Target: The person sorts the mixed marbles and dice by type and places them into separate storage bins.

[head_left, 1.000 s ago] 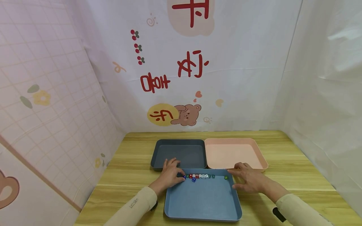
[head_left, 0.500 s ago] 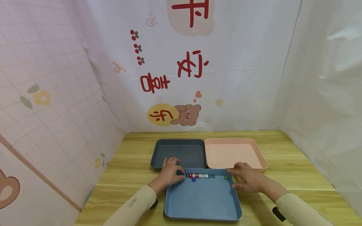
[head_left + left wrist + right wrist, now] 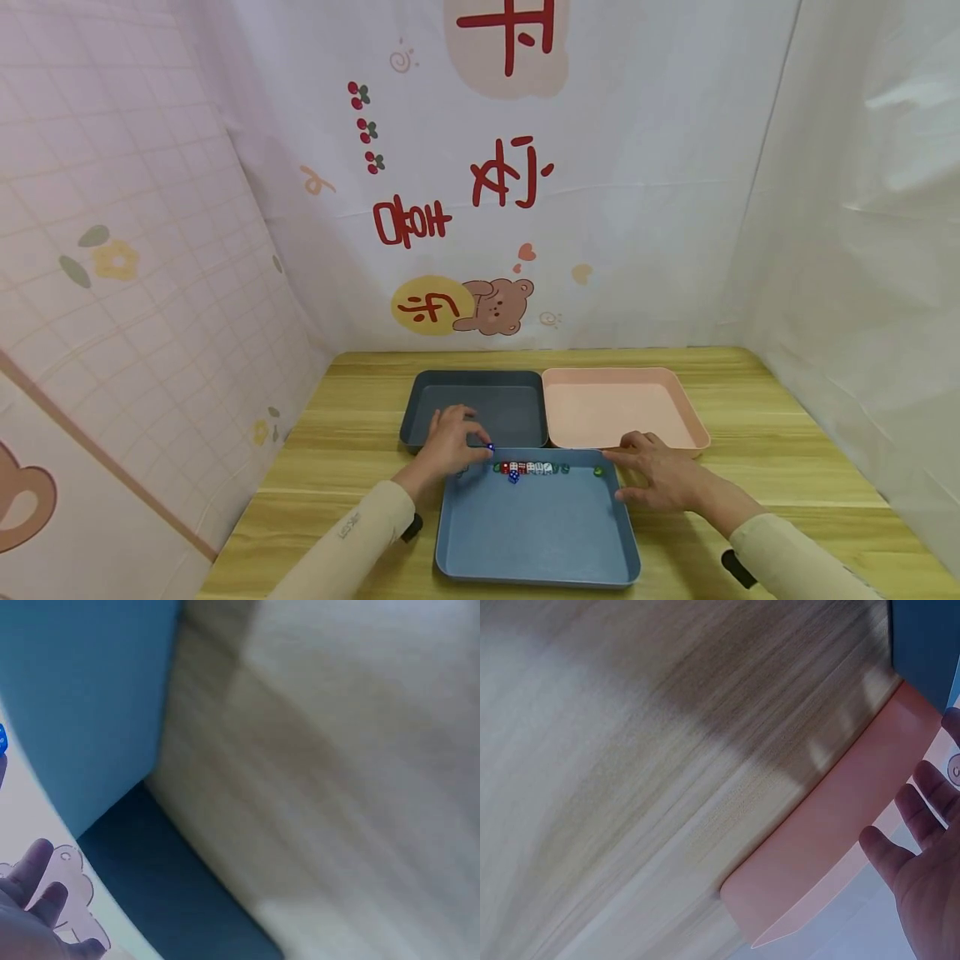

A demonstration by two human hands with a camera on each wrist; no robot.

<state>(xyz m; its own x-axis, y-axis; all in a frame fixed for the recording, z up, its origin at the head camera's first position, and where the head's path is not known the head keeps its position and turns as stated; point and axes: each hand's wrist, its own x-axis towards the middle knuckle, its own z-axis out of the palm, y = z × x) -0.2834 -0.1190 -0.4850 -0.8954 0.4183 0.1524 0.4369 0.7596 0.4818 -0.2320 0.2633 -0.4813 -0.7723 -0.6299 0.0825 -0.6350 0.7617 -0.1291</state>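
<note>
The left hand [image 3: 448, 446] pinches a small blue white-dotted die [image 3: 491, 447] by the far rim of the blue rectangular tray [image 3: 540, 533], near its row of small red, white and green pieces [image 3: 531, 467], while the right hand [image 3: 660, 477], fingers loosely spread, is at its far right corner.

Head: looking forward-down
Left wrist: closely facing table [image 3: 315, 787], blue tray [image 3: 90, 690]
Right wrist: closely facing pink tray [image 3: 825, 825]
Table: all sharing

A screened booth is indicated: a wood-grain table [image 3: 352, 404], lower centre, is enclosed by cartoon-printed sheeting [image 3: 637, 167] at left, top and right.
</note>
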